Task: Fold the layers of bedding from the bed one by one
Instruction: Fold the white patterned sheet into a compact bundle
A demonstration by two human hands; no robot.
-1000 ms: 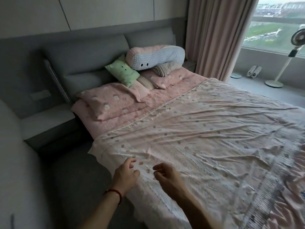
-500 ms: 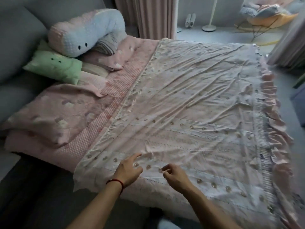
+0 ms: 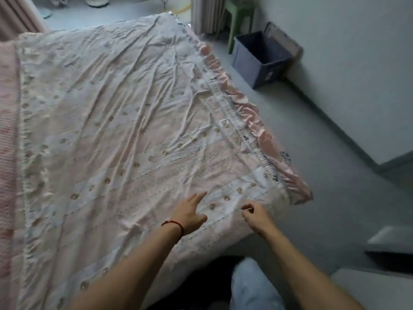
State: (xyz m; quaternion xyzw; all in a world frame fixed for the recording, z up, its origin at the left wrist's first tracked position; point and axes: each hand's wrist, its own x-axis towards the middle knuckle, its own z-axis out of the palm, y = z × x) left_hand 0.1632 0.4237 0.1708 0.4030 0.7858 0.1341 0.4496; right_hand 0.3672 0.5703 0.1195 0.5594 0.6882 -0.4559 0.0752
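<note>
Head view shows the bed (image 3: 9, 135) under a spread top cover (image 3: 125, 113), long axis running away toward the far corner. Left hand (image 3: 190, 212) hovers, fingers straight and apart; right hand (image 3: 257, 217) is loosely curled, apparently pinching nothing. Best grip: both near-edge corners, lifted evenly.

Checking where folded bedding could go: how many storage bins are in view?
1: a dark blue plastic storage bin stands open on the grey floor, past the bed's far right corner, by the wall. Others may be out of frame.
</note>
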